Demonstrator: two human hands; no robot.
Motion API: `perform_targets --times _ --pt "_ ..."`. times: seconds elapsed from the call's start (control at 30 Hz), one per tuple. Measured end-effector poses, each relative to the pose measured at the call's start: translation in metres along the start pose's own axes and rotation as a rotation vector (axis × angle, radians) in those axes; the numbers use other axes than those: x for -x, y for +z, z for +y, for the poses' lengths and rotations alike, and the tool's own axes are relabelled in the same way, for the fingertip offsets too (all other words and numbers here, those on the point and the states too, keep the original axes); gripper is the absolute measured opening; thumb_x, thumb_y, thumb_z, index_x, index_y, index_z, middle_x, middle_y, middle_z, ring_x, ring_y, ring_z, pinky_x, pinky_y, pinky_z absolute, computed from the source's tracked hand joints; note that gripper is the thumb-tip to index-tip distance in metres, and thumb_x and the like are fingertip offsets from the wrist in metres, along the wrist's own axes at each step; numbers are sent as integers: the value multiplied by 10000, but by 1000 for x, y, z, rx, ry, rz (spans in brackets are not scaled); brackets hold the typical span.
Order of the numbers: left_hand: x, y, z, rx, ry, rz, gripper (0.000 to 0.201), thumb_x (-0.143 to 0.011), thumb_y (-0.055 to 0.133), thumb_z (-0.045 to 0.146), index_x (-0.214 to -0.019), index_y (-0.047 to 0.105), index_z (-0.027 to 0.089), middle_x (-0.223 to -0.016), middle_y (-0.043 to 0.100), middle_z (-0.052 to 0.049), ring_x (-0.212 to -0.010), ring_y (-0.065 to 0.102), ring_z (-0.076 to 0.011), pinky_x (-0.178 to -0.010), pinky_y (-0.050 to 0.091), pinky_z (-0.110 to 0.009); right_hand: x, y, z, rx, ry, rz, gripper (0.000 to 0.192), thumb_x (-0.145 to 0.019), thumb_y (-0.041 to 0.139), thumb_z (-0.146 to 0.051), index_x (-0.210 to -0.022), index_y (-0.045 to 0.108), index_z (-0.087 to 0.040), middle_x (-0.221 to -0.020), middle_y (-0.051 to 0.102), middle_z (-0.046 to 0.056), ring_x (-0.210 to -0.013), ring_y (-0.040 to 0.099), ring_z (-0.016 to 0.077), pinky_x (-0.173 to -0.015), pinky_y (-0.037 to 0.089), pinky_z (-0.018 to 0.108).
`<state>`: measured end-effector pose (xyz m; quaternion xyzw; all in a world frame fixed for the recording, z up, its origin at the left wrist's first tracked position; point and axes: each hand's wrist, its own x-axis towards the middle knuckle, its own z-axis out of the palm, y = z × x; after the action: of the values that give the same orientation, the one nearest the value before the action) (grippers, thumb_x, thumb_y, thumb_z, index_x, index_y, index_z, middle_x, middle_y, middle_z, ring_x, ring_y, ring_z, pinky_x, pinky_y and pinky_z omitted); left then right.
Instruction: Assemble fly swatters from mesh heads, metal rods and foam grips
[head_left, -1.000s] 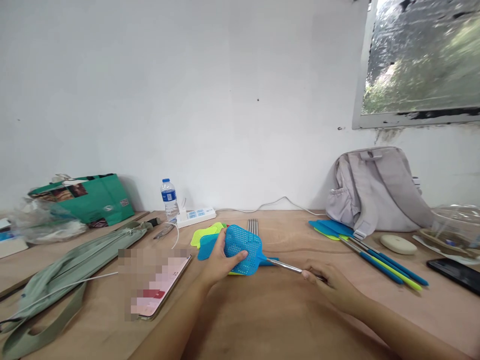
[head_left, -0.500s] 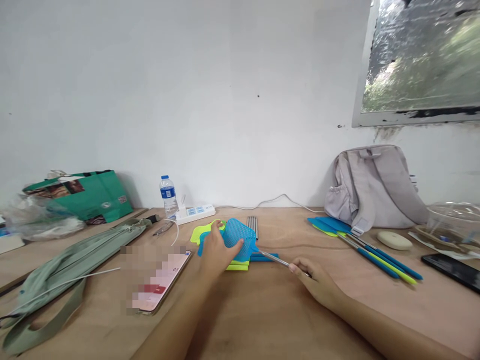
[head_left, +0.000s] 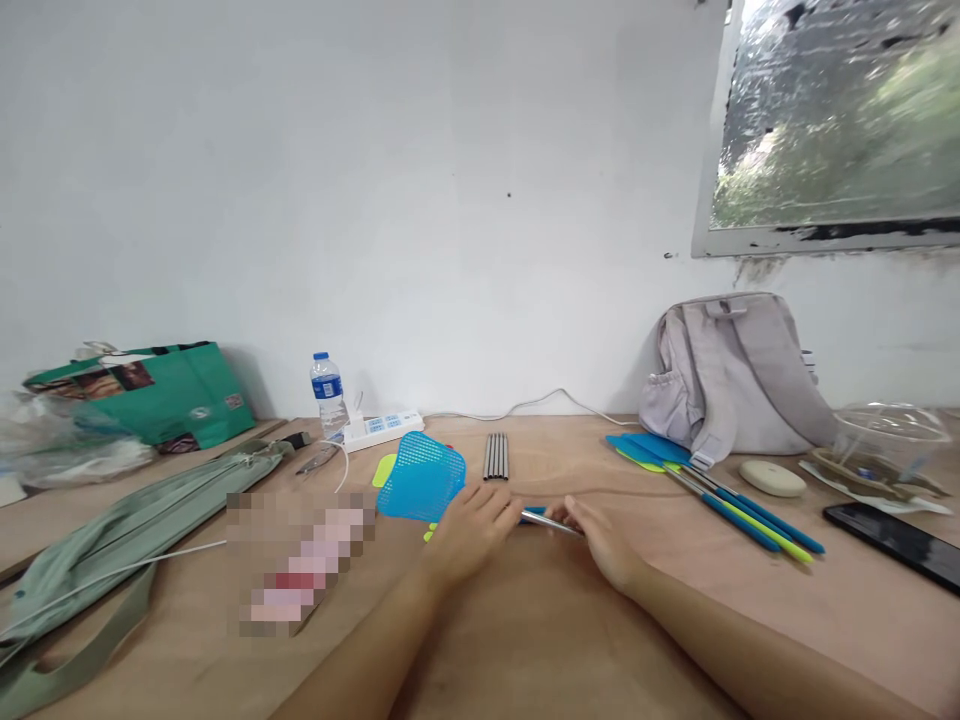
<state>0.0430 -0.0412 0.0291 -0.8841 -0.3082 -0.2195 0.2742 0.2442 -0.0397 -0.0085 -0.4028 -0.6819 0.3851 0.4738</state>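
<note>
A blue mesh fly-swatter head (head_left: 420, 477) lies tilted over a small stack of yellow-green and blue swatter heads on the wooden table (head_left: 540, 640). My left hand (head_left: 472, 525) grips the neck just right of the head. My right hand (head_left: 600, 535) pinches the thin metal rod (head_left: 546, 519) that runs into that neck. The two hands sit close together, with only a short piece of rod showing between them.
Loose metal rods (head_left: 496, 455) lie behind the hands. Finished swatters with blue and yellow handles (head_left: 720, 495) lie right, beside a grey backpack (head_left: 731, 375), a white oval case, a black phone (head_left: 896, 545). A water bottle (head_left: 327, 392), power strip, green bag and pouch stand left.
My left hand slid off the mesh head to its neck. My right hand moved left along the rod toward the left hand. The head now lies further left.
</note>
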Motion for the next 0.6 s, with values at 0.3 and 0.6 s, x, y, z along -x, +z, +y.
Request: perform_targets --times 0.3,0.6 --pt "17 -7 -31 -115 -412 191 176 -799 418 241 -857 571 178 -796 591 -57 -755 487 -200 -695 316 -328 2 -5 6 435 -114 19 261 -730 465 -237 -966 570 -201 -1033 576 58 -953 516 194 -833 404 342" --pt "14 3 -27 -76 -511 141 121 -771 447 224 -806 557 187 -823 593 -46 -775 494 -205 -716 317 -339 5 -3 7 616 -130 -129 386 -735 459 -189 -1109 549 -226 -1097 555 64 -1002 510 200 -878 392 360"
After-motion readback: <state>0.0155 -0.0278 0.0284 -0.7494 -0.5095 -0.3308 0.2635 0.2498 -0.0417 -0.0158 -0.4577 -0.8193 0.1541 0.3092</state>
